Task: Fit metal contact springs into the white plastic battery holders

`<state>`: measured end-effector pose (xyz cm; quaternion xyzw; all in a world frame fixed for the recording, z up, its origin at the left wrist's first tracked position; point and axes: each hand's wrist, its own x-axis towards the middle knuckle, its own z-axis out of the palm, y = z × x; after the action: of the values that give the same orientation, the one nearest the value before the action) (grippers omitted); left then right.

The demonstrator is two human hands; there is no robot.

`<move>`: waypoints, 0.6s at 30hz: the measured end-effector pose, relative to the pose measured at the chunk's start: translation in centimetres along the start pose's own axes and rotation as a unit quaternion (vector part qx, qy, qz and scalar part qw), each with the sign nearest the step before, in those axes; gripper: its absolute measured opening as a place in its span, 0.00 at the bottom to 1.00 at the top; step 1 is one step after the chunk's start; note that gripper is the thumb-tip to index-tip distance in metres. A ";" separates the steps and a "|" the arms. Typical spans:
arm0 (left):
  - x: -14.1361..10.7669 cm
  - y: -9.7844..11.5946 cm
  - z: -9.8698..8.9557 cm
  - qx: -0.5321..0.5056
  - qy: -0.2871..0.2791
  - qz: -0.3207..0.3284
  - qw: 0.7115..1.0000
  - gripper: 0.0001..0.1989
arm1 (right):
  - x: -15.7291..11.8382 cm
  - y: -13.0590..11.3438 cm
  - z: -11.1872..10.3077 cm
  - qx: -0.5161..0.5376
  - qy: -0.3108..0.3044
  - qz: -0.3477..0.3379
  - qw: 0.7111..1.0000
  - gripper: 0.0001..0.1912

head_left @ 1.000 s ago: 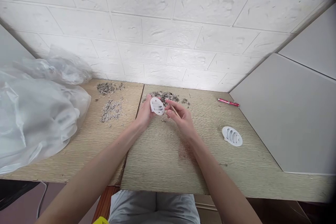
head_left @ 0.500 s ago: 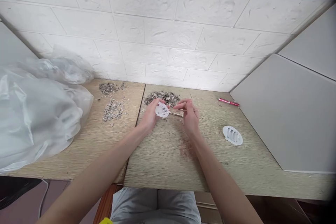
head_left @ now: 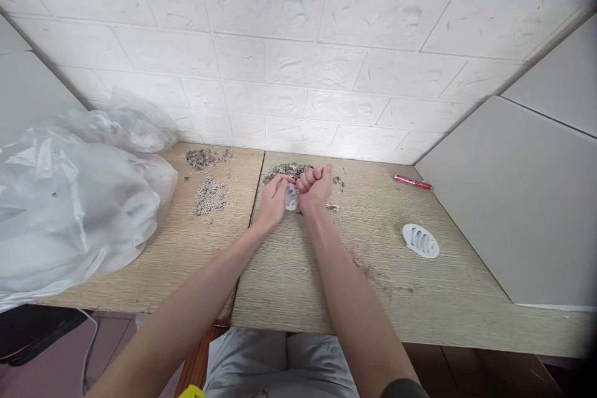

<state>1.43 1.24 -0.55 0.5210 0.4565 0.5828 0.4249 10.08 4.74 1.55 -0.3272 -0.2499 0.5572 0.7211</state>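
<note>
My left hand (head_left: 273, 204) is closed on a small white oval plastic piece with slots (head_left: 291, 198), held up over the table. Curled into a fist, my right hand (head_left: 316, 186) meets the right edge of that piece; whatever its fingers hold is hidden. Just behind both hands lies a heap of small metal parts (head_left: 285, 170), partly covered by them. A short gold-coloured item (head_left: 333, 206) rests on the wood, right of my right wrist. Another white oval slotted piece (head_left: 420, 240) lies farther right on the table, small dark parts in its slots.
Two smaller piles of metal bits, a dark pile (head_left: 200, 159) and a lighter pile (head_left: 212, 195), lie on the left board. A big translucent plastic bag (head_left: 84, 205) fills the left side. A red pen (head_left: 413, 182) lies near the right panel (head_left: 513, 199). Behind stands a white brick-pattern wall (head_left: 289, 68).
My right hand has moved left against the oval piece and curled into a fist; the thin stick seen in it earlier is hidden now. The oval piece has turned. The whole view shifted slightly.
</note>
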 end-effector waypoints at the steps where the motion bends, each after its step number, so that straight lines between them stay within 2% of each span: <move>1: 0.0 -0.1 0.0 0.013 -0.002 -0.003 1.000 0.11 | 0.0 0.1 -0.3 0.014 0.005 -0.001 1.000 0.32; 4: 0.1 -0.4 0.0 0.045 -0.008 -0.006 0.999 0.11 | 0.0 0.1 -1.1 0.023 -0.010 0.001 1.000 0.33; 11: 0.2 -0.2 -0.1 0.102 -0.010 0.014 0.995 0.11 | 0.0 0.6 -1.8 -0.031 -0.116 0.060 0.991 0.34; 14: 0.3 -0.1 -0.1 0.120 -0.013 0.011 0.993 0.12 | 0.1 0.5 -1.8 -0.056 -0.140 0.039 0.988 0.33; 18: 0.4 -0.1 -0.2 0.152 -0.022 0.013 0.988 0.13 | 0.0 0.2 -1.8 -0.079 -0.130 0.011 0.988 0.31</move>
<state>1.21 1.62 -0.53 0.5977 0.5236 0.5008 0.3432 11.30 4.46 0.21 -0.3106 -0.3813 0.5813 0.6483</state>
